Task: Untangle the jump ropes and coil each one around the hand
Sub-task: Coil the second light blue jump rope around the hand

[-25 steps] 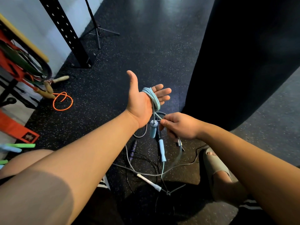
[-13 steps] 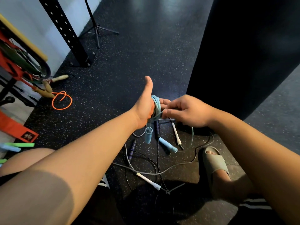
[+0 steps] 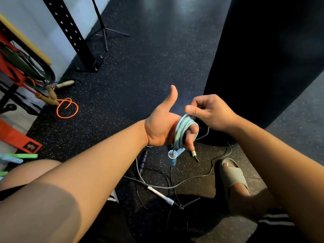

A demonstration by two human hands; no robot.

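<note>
**While the left hand carries the coil, the right pinches the strand**

Where the light-blue jump rope (image 3: 181, 133) is wound, it forms a tight bundle of smooth, round turns about the fingers of the left hand (image 3: 162, 128). That hand is held out at mid-frame, its thumb standing straight up and its fingers bent downward inside the loops. The right hand (image 3: 211, 114) is just above the coil. Its fingers are curled, and its thumb and forefinger are closed in a pinch on the strand where it leaves the top of the bundle. Below the coil a matte blue handle (image 3: 173, 157) hangs, cylindrical with a clear round cap.

Beneath the hands, the other ropes lie crossed on the floor (image 3: 140, 81), a dark rubber mat flecked with pale specks. A thin grey rope (image 3: 198, 178) runs to a slim white handle (image 3: 160, 194), and a ribbed purple handle (image 3: 143, 160) lies among fine black cords (image 3: 168, 183).

To the right is a foot in a soft beige sandal (image 3: 231, 176), with a broad black punching bag (image 3: 263, 58) behind it. Far left, an orange rope (image 3: 67, 108) loops beside rounded wooden handles (image 3: 52, 96).
</note>
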